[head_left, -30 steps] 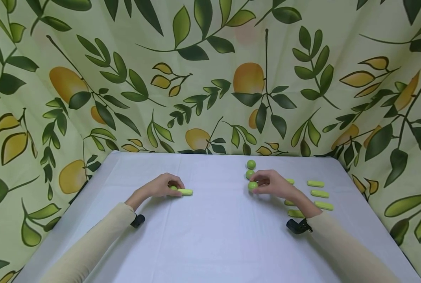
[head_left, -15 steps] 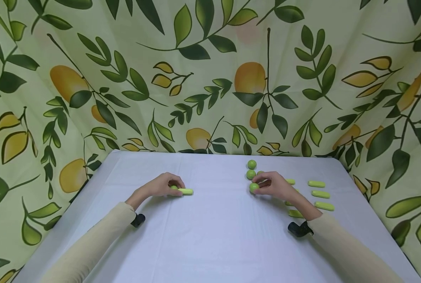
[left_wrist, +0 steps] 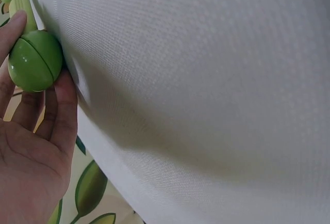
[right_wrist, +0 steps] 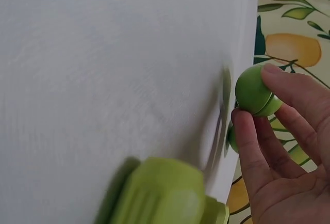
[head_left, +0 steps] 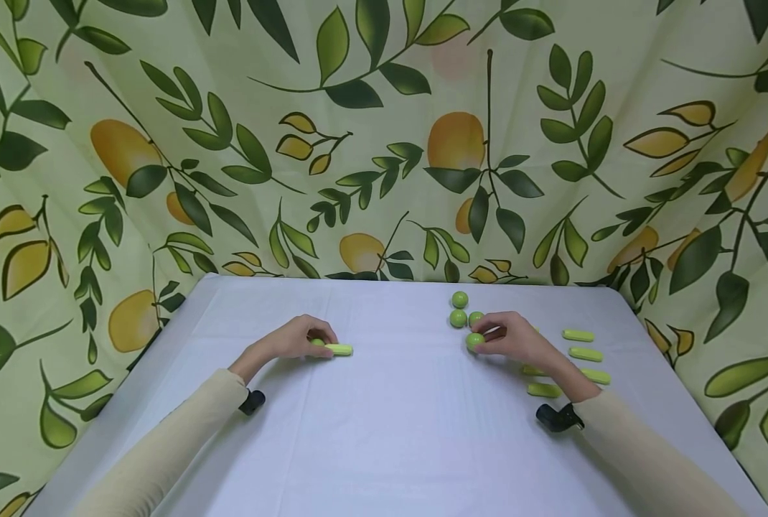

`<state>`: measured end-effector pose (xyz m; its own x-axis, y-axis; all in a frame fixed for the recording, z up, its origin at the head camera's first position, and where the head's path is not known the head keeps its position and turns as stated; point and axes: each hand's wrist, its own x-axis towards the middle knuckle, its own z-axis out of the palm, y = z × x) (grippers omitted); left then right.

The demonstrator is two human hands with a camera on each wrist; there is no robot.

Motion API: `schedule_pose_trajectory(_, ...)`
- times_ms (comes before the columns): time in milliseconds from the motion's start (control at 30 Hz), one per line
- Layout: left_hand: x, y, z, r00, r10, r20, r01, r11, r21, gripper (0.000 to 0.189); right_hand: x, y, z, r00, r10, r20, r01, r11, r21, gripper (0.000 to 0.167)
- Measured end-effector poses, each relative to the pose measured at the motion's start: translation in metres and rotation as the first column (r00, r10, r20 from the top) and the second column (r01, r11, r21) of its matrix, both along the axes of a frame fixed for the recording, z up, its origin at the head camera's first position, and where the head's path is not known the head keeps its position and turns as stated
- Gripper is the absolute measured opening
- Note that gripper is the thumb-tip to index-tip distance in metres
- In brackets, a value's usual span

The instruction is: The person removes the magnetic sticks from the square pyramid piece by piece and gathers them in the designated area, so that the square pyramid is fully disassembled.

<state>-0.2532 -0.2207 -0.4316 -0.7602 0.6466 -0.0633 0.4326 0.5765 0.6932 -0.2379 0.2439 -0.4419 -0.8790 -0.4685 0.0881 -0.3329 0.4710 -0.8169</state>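
Near the left of the table my left hand [head_left: 303, 337] holds a glossy green ball [left_wrist: 35, 61] with a seam round it. A pale green ribbed stick [head_left: 339, 350] lies against that ball, close to the thumb tip; whether the fingers grip it too is unclear. My right hand [head_left: 513, 336] pinches another seamed green ball [right_wrist: 252, 92] between thumb and fingertips, seemingly just off the cloth. Behind it stand three more green balls: a far ball [head_left: 459, 300], a middle ball [head_left: 458, 318] and a ball partly behind the fingers [head_left: 476, 319].
Several light green sticks lie in two columns at the right: a far stick [head_left: 578, 335], a middle stick [head_left: 585, 354], a near stick [head_left: 543, 390], others partly under the right wrist. White cloth covers the table [head_left: 371, 431]. A leaf-and-fruit patterned curtain [head_left: 384, 143] hangs behind.
My right hand has shifted a little to the right with its ball, uncovering the ball behind its fingertips. The left hand has stayed in place with its ball and the stick.
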Motion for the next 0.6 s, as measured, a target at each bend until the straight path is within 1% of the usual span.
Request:
schedule_pose_trajectory(300, 0.0, 0.0, -0.001, 1.0, 0.005, -0.005, -0.005, 1.0, -0.01, 0.012, -0.001, 0.012, -0.001, 0.999, -0.033, -0.001, 0.033, 0.999, 0.038, 0.025)
schedule_pose_trajectory(600, 0.001, 0.001, 0.0, 1.0, 0.007, -0.002, -0.007, 1.0, -0.004, 0.012, -0.003, 0.014, -0.003, 0.999, -0.051, 0.001, 0.051, 0.998, 0.029, 0.027)
